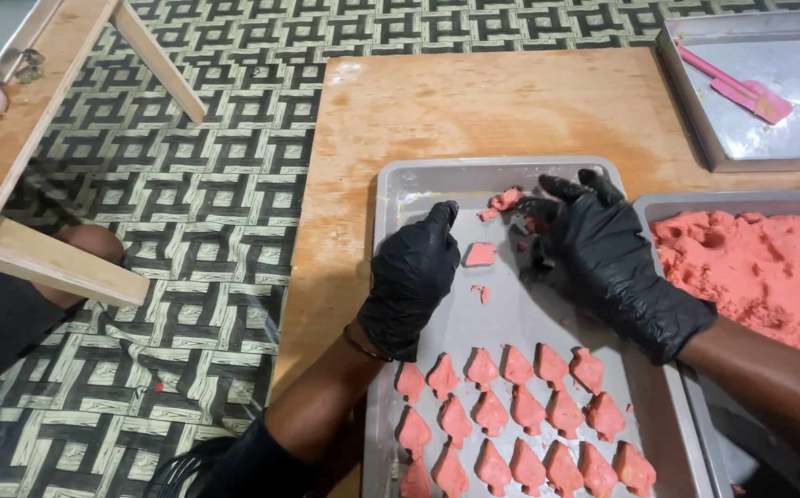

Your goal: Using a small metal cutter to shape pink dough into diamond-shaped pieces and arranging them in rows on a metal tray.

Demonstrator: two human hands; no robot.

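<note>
Wooden table (474,111) under three metal trays (400,184)

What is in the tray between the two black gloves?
In the head view, a small flat pink dough piece lies on the grey tray between the left hand and the right hand, with a smaller pink crumb just below.

Wearing glossy black disposable gloves on both left hand (411,277) and right hand (608,256), cuffs wrinkling at wrists. Sporting thin bracelet at left wrist, dark sleeve bunching near left elbow. Right forearm showing bare.
</note>
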